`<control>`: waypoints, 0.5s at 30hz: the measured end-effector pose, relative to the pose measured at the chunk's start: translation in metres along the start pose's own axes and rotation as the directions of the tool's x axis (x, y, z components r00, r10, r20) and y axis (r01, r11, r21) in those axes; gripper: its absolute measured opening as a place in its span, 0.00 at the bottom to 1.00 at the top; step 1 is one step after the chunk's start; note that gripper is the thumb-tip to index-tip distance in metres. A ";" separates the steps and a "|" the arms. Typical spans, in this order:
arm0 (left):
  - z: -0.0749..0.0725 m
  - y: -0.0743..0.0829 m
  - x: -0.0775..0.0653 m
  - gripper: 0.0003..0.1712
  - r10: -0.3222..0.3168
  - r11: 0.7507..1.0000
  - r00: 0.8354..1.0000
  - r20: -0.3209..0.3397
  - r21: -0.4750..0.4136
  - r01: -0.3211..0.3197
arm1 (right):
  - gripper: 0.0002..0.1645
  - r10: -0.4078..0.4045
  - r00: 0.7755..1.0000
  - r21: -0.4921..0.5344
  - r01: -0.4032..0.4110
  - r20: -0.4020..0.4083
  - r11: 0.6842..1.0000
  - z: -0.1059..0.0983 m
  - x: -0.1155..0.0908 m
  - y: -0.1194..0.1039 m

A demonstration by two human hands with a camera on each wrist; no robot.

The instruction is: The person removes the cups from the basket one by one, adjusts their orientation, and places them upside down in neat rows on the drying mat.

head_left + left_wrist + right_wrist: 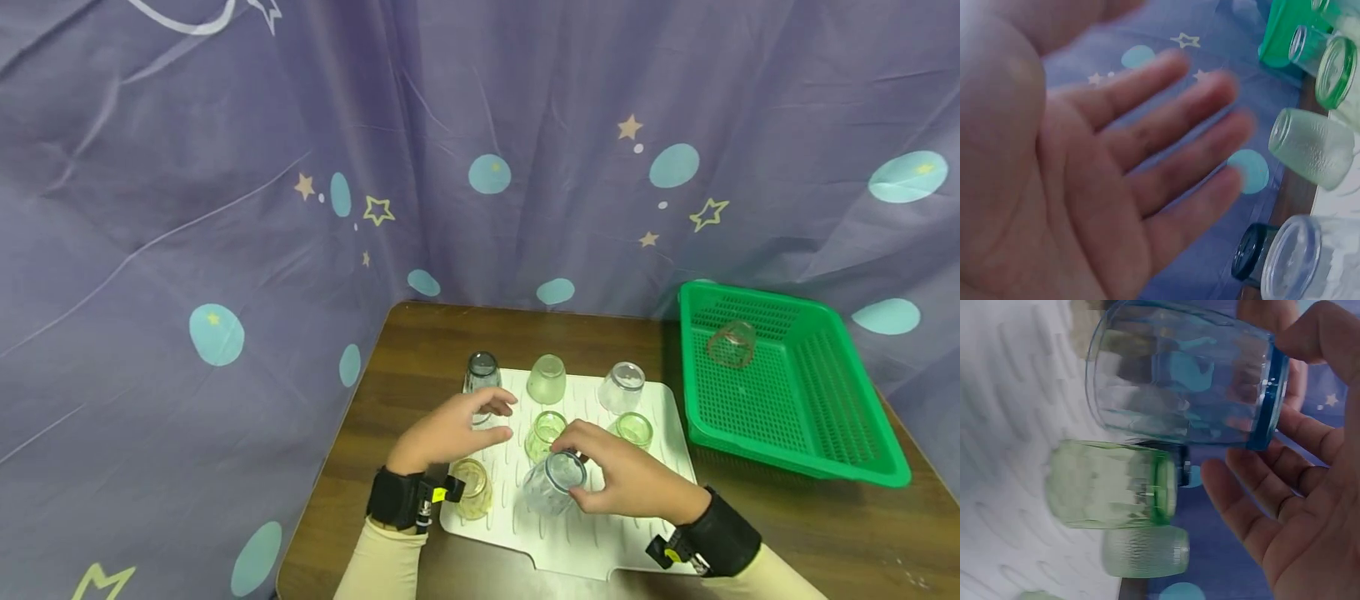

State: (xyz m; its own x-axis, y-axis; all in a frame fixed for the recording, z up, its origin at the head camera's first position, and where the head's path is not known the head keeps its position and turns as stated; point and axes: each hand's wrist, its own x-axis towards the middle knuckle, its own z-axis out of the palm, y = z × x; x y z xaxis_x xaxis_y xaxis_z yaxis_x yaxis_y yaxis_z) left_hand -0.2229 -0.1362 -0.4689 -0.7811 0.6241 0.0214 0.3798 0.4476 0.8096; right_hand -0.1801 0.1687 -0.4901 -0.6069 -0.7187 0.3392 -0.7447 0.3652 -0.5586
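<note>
My right hand [626, 475] grips a clear bluish drinking glass [1182, 381] by its thick blue base, thumb on one side and fingers on the other. That glass is upside down, its wide mouth toward the white ridged drying mat [577, 554]; whether it touches the mat I cannot tell. Beside it is an upturned green glass [1107, 484]. My left hand [450, 429] hovers over the mat's left side, fingers extended and holding nothing. A yellowish glass [472, 492] stands near the left wrist, and a dark grey glass [482, 371] stands behind that hand.
A green plastic basket [795, 462] stands at the right with a pinkish clear glass [731, 344] inside. On the mat's far side are a frosted green glass [547, 382] and a clear glass [621, 390]. Another green glass [634, 428] is partly behind my right hand. Curtains surround the wooden table [360, 433].
</note>
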 end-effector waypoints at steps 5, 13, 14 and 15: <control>-0.011 -0.014 0.006 0.28 -0.068 0.991 0.974 -0.216 0.095 0.090 | 0.30 0.058 0.997 -0.065 -0.055 0.041 0.996 0.017 -0.009 0.008; -0.018 -0.035 0.011 0.33 -0.154 0.947 0.912 -0.380 0.206 0.246 | 0.29 0.111 0.991 -0.113 -0.103 0.071 0.988 0.039 -0.013 0.011; -0.018 -0.037 0.012 0.33 -0.158 0.948 0.909 -0.386 0.199 0.249 | 0.29 0.119 0.990 -0.111 -0.110 0.079 0.988 0.041 -0.013 0.010; -0.017 -0.039 0.012 0.34 -0.165 0.946 0.907 -0.388 0.196 0.256 | 0.29 0.129 0.988 -0.110 -0.119 0.089 0.987 0.042 -0.014 0.010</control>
State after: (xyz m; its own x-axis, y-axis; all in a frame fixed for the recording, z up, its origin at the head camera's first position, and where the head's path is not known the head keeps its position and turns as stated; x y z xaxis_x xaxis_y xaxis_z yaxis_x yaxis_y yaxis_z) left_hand -0.2559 -0.1568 -0.4904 -0.9633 0.2432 0.1137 0.2566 0.7093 0.6566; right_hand -0.1674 0.1572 -0.5323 -0.6704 -0.7157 0.1955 -0.6936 0.5109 -0.5078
